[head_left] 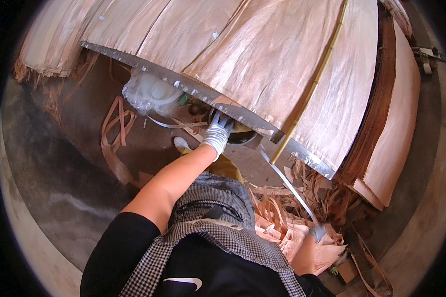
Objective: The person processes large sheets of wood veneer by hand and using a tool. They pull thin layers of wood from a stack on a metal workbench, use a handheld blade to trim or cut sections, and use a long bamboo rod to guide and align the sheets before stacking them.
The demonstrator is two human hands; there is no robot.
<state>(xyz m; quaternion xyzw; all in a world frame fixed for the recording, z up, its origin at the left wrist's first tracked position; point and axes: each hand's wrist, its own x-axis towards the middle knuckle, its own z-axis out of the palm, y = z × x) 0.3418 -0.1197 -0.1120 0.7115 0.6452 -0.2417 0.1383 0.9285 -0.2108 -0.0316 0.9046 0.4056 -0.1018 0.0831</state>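
Note:
My left hand (219, 133), in a striped white and grey-blue glove, reaches to the edge of a veneer-covered table. Its fingers look stretched out over a dark round basin (242, 138), their tips partly hidden by the edge. Down at the right, my right hand (316, 232), gloved and blurred by motion, is closed on the end of a long white strip (293, 189). The strip runs taut from below the table edge. Wide, pale pinkish wood veneer sheets (262, 54) cover the tabletop, with a thin bamboo stick (309, 91) lying across them.
A metal edging (307, 157) borders the table. Beneath it lies a clear plastic bag (151, 93) with white rolls inside. Veneer scraps (302, 242) heap near my right arm, and a loose strip (115, 131) curls on the floor. Stacked veneer (394, 114) stands at the right.

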